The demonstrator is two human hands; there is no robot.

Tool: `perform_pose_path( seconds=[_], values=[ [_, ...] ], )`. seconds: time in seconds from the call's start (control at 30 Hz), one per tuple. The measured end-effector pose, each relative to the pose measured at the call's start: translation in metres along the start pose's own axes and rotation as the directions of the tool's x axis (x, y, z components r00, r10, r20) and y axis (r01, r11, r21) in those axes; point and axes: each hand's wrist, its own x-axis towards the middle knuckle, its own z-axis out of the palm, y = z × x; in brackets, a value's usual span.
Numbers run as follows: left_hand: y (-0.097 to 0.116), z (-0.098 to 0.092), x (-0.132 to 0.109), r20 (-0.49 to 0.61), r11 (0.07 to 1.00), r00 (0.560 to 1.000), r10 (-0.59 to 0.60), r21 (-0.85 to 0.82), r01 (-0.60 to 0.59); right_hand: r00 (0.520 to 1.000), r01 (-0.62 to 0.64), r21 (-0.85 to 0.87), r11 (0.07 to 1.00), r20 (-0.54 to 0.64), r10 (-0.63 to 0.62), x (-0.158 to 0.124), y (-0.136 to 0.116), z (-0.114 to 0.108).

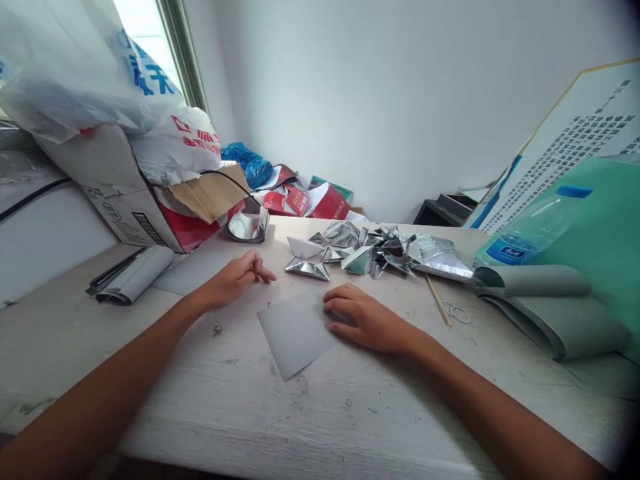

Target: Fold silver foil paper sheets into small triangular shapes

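Observation:
A square sheet of grey paper [295, 333] lies flat on the table. Across its right edge rest the fingers of my right hand [367, 319], spread a little and gripping nothing. My left hand [235, 277] hovers or rests just beyond the sheet's upper left corner, index finger stretched out and the others loosely bent; I see nothing in it. Behind the sheet is a heap of folded silver foil-paper shapes [387, 250]. One folded silver piece [307, 267] sits at the near left of that heap.
On the left stand a folded grey paper stack [135, 273] and a carton [125, 193] under plastic bags [175, 143]. At right are a curled grey paper stack [575, 313], a plastic bottle [537, 223], a thin stick [438, 300] and rubber bands [460, 313].

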Motion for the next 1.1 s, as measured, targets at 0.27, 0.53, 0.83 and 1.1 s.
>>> perform_pose_path(
  seconds=[0.27,0.53,0.83,1.1],
  values=[
    [0.001,0.003,-0.007,0.022,0.927,0.990,0.138,0.348,-0.137,1.000,-0.006,-0.034,0.999,0.005,0.006,0.000,-0.011,-0.001],
    [0.015,0.019,-0.020,0.155,0.849,0.970,0.187,0.471,-0.239,1.000,-0.010,-0.051,0.999,-0.028,0.009,0.000,-0.014,0.005],
    [0.014,0.025,-0.022,0.241,0.820,0.938,0.251,0.461,-0.338,0.994,-0.085,-0.034,0.996,-0.066,0.082,0.006,-0.015,0.008],
    [0.015,0.029,-0.022,0.259,0.838,0.941,0.218,0.444,-0.316,0.997,0.012,-0.033,0.999,-0.072,-0.014,0.003,-0.009,0.002]
  ],
)
